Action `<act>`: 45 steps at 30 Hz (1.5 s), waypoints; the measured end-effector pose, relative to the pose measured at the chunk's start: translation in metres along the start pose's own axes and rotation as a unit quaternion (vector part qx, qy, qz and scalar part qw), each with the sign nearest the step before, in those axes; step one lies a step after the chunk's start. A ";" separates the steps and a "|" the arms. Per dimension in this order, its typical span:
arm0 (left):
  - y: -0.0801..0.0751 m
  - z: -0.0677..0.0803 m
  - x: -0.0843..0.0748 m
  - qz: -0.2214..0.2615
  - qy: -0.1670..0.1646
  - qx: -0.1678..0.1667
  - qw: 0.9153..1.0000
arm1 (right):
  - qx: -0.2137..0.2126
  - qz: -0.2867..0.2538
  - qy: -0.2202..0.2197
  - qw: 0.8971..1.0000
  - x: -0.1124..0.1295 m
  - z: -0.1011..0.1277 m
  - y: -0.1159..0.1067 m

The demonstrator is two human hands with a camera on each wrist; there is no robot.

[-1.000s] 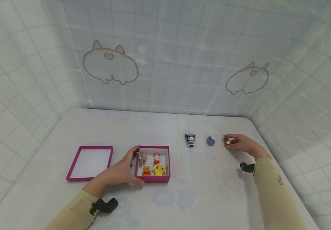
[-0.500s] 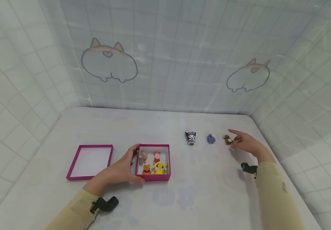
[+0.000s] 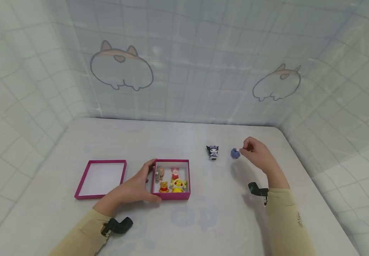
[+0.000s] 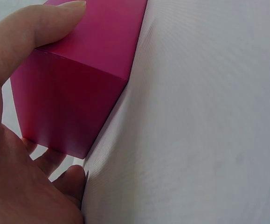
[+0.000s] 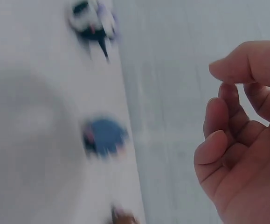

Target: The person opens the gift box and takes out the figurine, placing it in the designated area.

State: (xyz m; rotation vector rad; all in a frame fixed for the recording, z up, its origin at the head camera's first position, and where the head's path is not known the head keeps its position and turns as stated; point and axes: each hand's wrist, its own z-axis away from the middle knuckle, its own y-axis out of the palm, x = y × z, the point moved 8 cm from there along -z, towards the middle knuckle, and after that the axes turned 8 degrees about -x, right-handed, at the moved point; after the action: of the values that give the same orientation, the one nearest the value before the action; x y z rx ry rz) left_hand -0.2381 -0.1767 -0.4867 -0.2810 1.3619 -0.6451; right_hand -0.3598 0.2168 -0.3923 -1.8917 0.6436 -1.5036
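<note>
My left hand grips the left end of a magenta open box, with the thumb on its front wall and fingers at the back. Inside stand small toy figures: a yellow bear in red, a yellow figure with red cheeks, a pink one and grey-brown ones. My right hand hovers over the table, fingers loosely curled, with nothing seen in it. Close by its fingertips is a blue figurine. A brown figurine shows at the right wrist view's lower edge; the hand hides it in the head view.
A black-and-purple figurine stands left of the blue one. The shallow magenta-rimmed lid lies at the left, beside my left hand. A tiled-pattern curtain rises behind the table and on both sides.
My right hand has let go of the brown figurine, lifted and moved left toward the blue figurine. My left hand and the box stay in place.
</note>
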 end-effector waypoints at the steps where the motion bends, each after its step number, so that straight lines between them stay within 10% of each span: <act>1: 0.001 0.000 0.000 0.000 0.000 0.002 1.000 | 0.000 0.002 -0.008 1.000 0.006 0.000 0.006; 17: 0.003 -0.003 -0.004 -0.006 0.008 0.008 1.000 | 0.081 -0.127 -0.117 0.982 0.117 -0.004 0.091; 45: 0.000 -0.006 -0.003 -0.008 0.016 0.005 1.000 | 0.170 -0.066 -0.195 0.964 0.157 0.022 0.143</act>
State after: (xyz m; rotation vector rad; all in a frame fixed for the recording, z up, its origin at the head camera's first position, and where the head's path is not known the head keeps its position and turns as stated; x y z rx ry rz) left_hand -0.2439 -0.1736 -0.4858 -0.2751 1.3880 -0.6731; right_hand -0.3011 0.0114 -0.3951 -1.9044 0.0743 -1.1758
